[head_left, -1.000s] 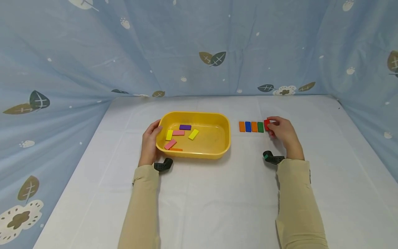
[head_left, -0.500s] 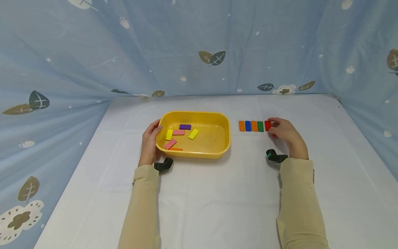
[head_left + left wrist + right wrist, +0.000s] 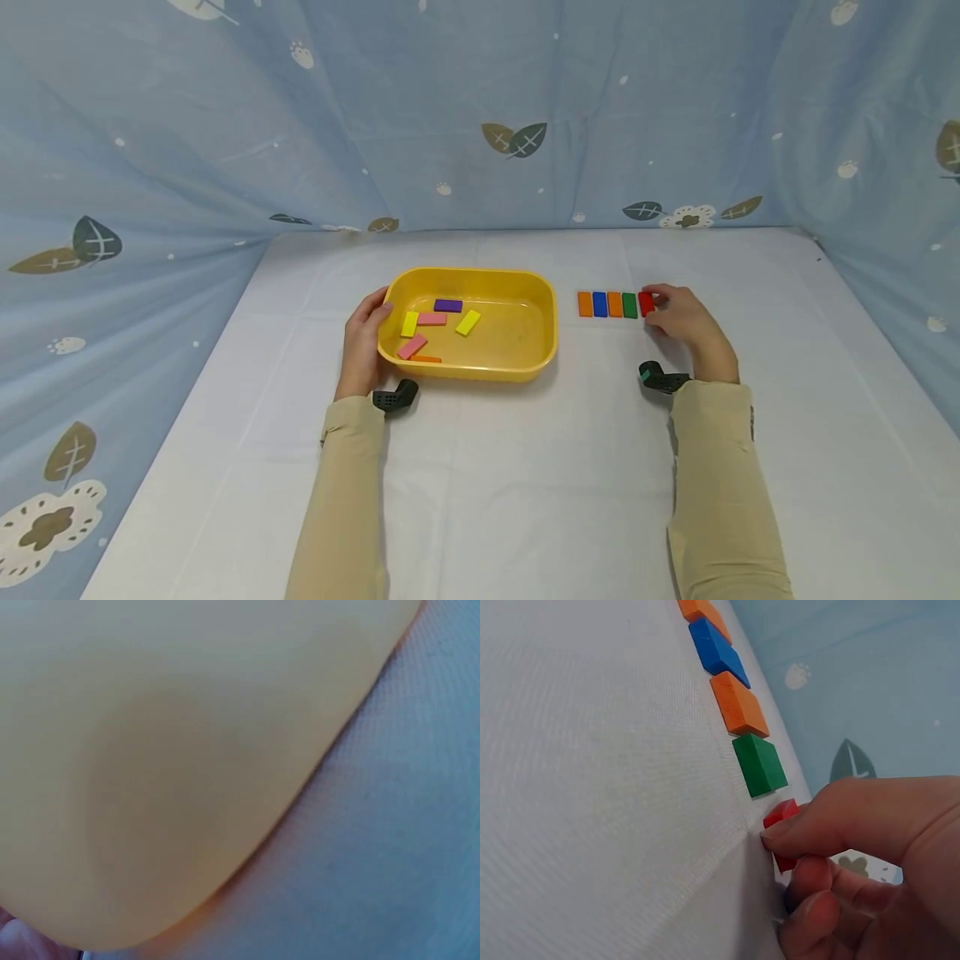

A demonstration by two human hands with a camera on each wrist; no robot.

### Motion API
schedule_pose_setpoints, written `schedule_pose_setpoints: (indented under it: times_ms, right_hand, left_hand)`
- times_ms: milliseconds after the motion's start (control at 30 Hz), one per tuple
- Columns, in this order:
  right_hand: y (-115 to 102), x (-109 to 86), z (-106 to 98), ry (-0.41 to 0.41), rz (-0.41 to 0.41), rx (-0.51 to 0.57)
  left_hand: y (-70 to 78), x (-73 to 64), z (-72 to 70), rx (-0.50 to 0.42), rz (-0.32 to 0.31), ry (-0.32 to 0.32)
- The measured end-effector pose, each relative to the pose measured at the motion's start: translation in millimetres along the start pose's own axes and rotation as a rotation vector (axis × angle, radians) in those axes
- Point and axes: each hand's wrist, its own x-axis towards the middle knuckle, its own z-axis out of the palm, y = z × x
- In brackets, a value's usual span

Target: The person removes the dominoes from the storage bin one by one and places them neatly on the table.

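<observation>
The right hand pinches a small red rectangular block at the right end of the row of coloured blocks, a narrow gap from the green rectangular block. The step seems to be aligning it; next move probably calls for closing this gap, then gentle release. The left hand holds the yellow plastic tub by its left side.
</observation>
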Motion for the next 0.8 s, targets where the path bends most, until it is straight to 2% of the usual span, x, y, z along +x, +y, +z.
schedule_pose_setpoints:
  times_ms: [200,333,500,733,800]
  right_hand:
    - [0.5,-0.8,0.2,-0.003,-0.018,0.023]
    - [0.0,-1.6,0.4,-0.001,-0.023,0.03]
    - [-1.1,-0.8,0.3,0.002,-0.011,0.032]
    - [-0.3,-2.5,-1.8,-0.033,-0.006,0.051]
    - [-3.0,-4.8,-2.3,-0.021,0.003,0.055]
  left_hand:
    - [0.9,-0.1,1.1,-0.033,0.0,-0.017]
    - [0.8,-0.7,0.6,-0.101,-0.009,-0.041]
    - [0.1,-0.4,-0.3,-0.133,-0.014,-0.051]
    - [0.9,0.4,0.3,-0.014,-0.002,0.003]
    - [0.8,1.2,0.4,-0.007,0.001,0.007]
